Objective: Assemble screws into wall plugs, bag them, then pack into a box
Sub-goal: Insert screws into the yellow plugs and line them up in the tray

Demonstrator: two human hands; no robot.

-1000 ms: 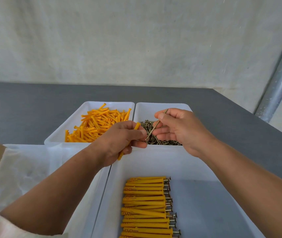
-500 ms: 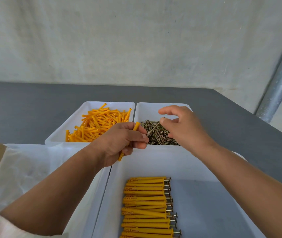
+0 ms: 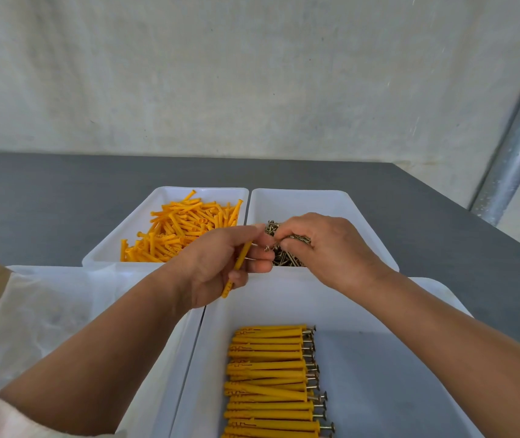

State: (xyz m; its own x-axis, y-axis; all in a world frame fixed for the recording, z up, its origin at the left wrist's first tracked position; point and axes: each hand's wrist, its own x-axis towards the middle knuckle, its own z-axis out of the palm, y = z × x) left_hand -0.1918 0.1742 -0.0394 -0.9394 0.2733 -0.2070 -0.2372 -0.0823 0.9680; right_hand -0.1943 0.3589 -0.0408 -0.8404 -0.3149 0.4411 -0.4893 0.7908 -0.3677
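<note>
while the left hand (image 3: pixel 217 267) grips a plug (image 3: pixel 242 259), tip toward 7 o'clock, right hand (image 3: pixel 331 251) pinches screws (image 3: pixel 299 238) at its 3 o'clock over the screw tray (image 3: pixel 299 199), loose plugs (image 3: pixel 182 229) at 11 o'clock, assembled plugs (image 3: pixel 268 374) in near tray (image 3: pixel 284 305) at 6 o'clock

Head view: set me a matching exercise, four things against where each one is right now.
Things:
1. loose plugs
2. screws
3. finished sets
4. single plug

Places:
A. near tray
B. left hand
C. far left tray
D. far right tray

Pairs: 1-C; 2-D; 3-A; 4-B.
</note>
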